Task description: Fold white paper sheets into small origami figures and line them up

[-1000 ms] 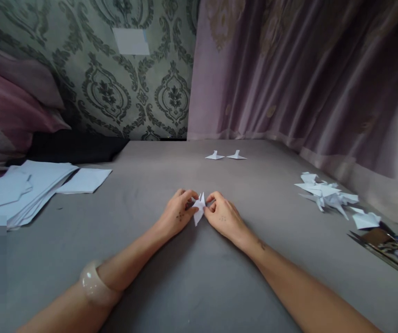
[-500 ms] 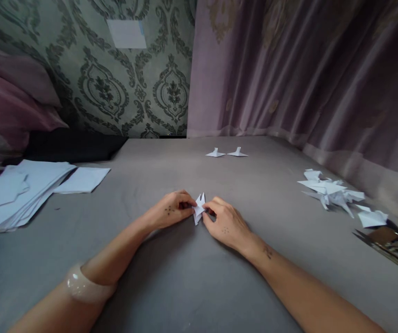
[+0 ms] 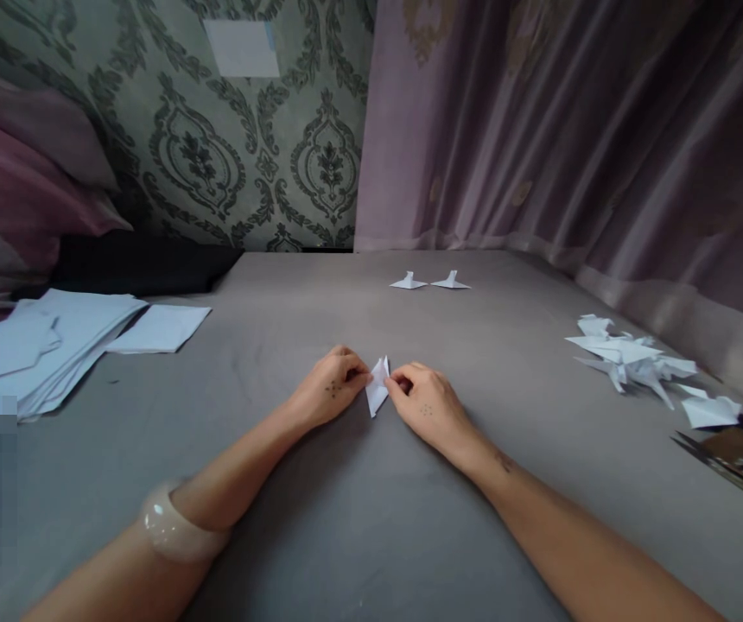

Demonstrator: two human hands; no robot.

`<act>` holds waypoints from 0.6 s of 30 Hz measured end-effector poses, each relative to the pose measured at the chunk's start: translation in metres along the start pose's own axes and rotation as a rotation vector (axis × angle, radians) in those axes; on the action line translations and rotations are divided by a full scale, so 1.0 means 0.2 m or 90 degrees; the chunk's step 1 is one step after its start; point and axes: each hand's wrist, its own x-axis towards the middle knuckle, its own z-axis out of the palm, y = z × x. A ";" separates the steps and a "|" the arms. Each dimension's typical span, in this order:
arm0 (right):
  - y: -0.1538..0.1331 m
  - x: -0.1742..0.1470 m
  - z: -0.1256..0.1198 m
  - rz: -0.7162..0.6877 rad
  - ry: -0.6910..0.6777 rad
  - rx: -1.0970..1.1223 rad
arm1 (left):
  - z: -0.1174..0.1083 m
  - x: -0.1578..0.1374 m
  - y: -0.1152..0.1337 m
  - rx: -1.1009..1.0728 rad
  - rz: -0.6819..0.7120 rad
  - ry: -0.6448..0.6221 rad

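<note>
A small folded white paper figure (image 3: 377,390) stands out against the grey surface, pinched at both sides. My left hand (image 3: 336,384) grips its left edge between thumb and fingers. On the opposite edge, my right hand (image 3: 428,402) holds it in a similar pinch. Two narrow points rise at the figure's top, and its lower end tapers to a tip. Fingertips cover parts of both side edges. Farther back, two finished-looking origami birds (image 3: 409,281) sit side by side with wings spread.
Stacked white paper sheets (image 3: 79,324) lie at the left, a smaller folded paper (image 3: 162,329) beside them. At the right are a heap of folded paper pieces (image 3: 631,352), a single paper piece (image 3: 708,409) and scissors (image 3: 701,453) among small items. A curtain (image 3: 475,130) hangs behind.
The paper figure now shows a flatter, smoother front, where a flap stood out across its middle before. Both hands keep their pinch on its sides. The view has shifted slightly.
</note>
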 end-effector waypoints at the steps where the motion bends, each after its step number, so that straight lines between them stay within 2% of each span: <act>1: 0.00 0.00 0.00 0.007 -0.002 -0.006 | 0.00 0.00 0.00 0.000 0.001 0.003; 10: -0.01 0.00 -0.01 0.052 -0.011 0.015 | 0.02 0.02 -0.02 0.000 -0.017 0.023; 14: -0.01 -0.01 -0.02 -0.019 -0.021 0.023 | 0.02 0.01 0.00 0.023 0.027 0.030; 18: -0.03 -0.05 -0.05 -0.086 -0.074 -0.060 | 0.02 -0.04 0.04 0.105 0.119 -0.011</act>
